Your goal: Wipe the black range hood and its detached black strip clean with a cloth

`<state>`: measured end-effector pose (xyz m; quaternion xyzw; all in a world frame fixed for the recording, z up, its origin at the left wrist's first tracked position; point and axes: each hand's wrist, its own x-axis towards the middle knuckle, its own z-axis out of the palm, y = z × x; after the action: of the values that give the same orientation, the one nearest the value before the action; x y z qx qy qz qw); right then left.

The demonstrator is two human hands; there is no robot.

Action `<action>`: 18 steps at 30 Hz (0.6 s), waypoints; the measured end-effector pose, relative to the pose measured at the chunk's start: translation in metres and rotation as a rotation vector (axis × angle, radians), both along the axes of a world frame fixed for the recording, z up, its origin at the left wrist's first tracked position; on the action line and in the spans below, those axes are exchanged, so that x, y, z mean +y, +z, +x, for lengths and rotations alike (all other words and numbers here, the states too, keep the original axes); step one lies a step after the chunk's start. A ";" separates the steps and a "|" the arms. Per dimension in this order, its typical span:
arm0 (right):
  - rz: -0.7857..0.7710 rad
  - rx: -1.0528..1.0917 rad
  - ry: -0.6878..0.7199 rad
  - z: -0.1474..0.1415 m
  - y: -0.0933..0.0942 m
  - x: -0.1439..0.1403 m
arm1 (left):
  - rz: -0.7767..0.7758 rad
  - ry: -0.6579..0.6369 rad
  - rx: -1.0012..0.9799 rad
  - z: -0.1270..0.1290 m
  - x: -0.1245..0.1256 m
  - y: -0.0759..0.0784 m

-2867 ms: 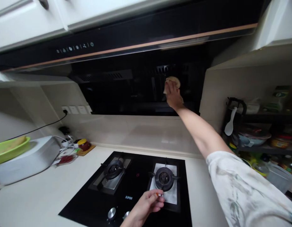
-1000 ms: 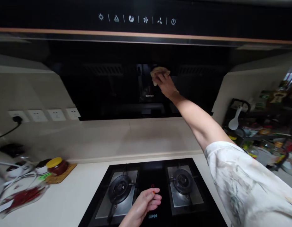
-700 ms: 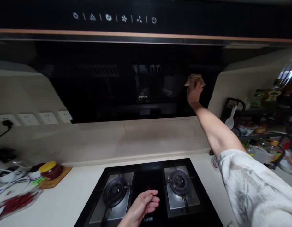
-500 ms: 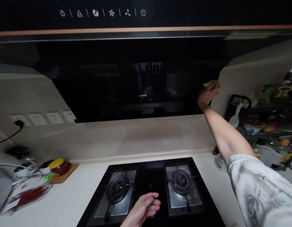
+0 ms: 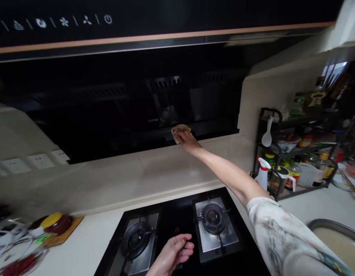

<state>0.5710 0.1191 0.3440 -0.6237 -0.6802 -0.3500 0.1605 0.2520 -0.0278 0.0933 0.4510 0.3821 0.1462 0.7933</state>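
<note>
- Head view, looking down over the gas hob (image 5: 177,234): my right hand (image 5: 186,138) is stretched far up behind the hob, pressing a small tan cloth (image 5: 179,129) flat against the lower edge of the black range hood panel (image 5: 122,115), just above the pale backsplash (image 5: 154,168).
- Right fingers are closed over the cloth, pinning it to the glass so the whole pad bears on the surface; the arm is nearly straight because the panel sits well behind the hob.
- My left hand (image 5: 171,255) rests on the hob's front edge between the two burners, fingers loosely curled and holding nothing I can make out; I judge it is there as a brace for the long reach.
- Left of the hob on the counter (image 5: 85,245) are a yellow-lidded jar (image 5: 55,223) on a wooden coaster, cables, and a bag of red chillies.
- Right of the hob stand a white spray bottle (image 5: 262,177) and a black rack (image 5: 298,153) crowded with jars and bowls, close beside my outstretched sleeve.
- Hood overhang hangs low above the hob, shading the panel.
</note>
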 end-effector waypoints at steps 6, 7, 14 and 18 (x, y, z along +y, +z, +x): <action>-0.061 0.148 -0.152 0.087 -0.037 -0.041 | -0.018 -0.010 0.004 0.012 -0.001 -0.010; -0.058 0.185 -0.175 0.106 -0.039 -0.051 | -0.023 -0.007 0.011 0.013 -0.001 -0.010; 0.082 0.374 -0.367 0.194 -0.050 -0.112 | -0.030 0.035 0.012 0.006 -0.005 -0.006; 0.212 0.486 -0.463 0.187 -0.060 -0.104 | -0.021 0.069 0.010 -0.002 -0.008 -0.007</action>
<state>0.7583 0.0153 0.2843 -0.8063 -0.4227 -0.2873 0.2979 0.2505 -0.0356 0.0865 0.4299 0.4030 0.1669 0.7905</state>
